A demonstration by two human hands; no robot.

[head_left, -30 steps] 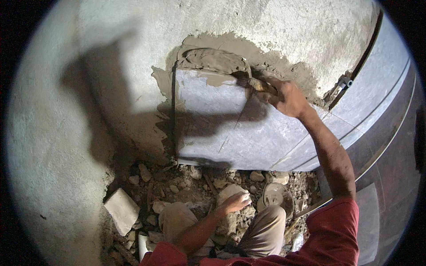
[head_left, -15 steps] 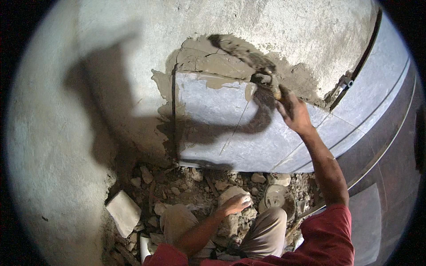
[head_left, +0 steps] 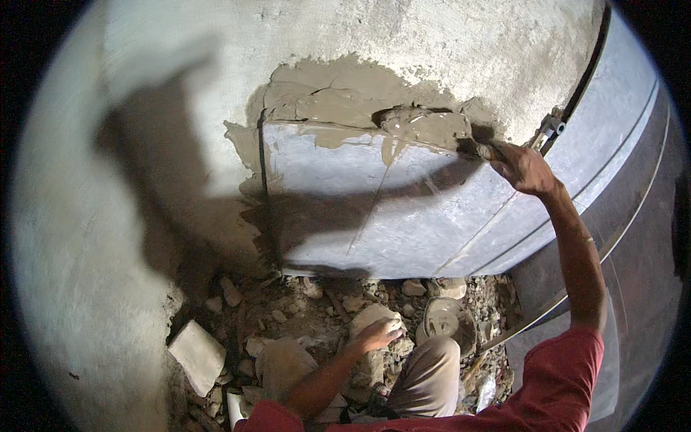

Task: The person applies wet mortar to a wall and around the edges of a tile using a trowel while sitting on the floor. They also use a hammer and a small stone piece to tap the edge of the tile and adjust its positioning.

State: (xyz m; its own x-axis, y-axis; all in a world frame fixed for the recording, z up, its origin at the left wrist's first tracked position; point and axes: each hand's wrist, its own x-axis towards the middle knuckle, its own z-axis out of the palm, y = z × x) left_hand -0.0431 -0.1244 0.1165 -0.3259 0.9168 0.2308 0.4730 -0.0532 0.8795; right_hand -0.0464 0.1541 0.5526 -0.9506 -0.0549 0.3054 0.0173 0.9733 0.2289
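Note:
My right hand (head_left: 524, 167) grips the handle of a trowel (head_left: 425, 124), whose mortar-covered blade lies against the band of wet grey mortar (head_left: 324, 93) on the rough wall. Just below that band is a grey-blue wall tile (head_left: 324, 223) with mortar smears along its upper edge. My left hand (head_left: 379, 334) is low between my knees, fingers curled, at a pale stone (head_left: 367, 318); whatever is in those fingers is too small to name.
Stone rubble (head_left: 281, 313) lies around my legs, with a pale broken slab (head_left: 196, 356) at the left and a mortar-stained round pan (head_left: 443, 324) at the right. A metal pipe fitting (head_left: 553, 128) juts from the wall beside more tiles (head_left: 604, 108) on the right.
My right hand and the trowel first swung up, then moved rightward along the mortar band. The mortar left of the blade appears flatter. My left hand stays low at the stone.

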